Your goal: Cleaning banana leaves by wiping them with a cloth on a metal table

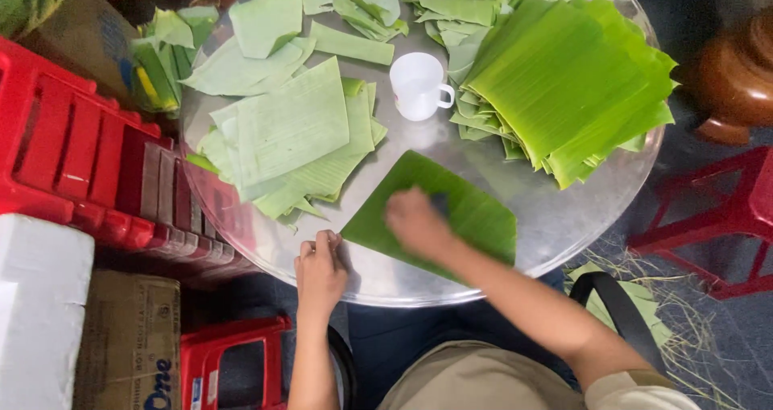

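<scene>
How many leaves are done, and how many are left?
Done, it seems: the pale pile lying flat on the round tray. In hand: the right hand rubs one dark leaf while the left hand pins its corner. Left: the thick bright-green stack.

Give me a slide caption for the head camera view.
Two hands press a banana leaf on a round metal tray.
</scene>
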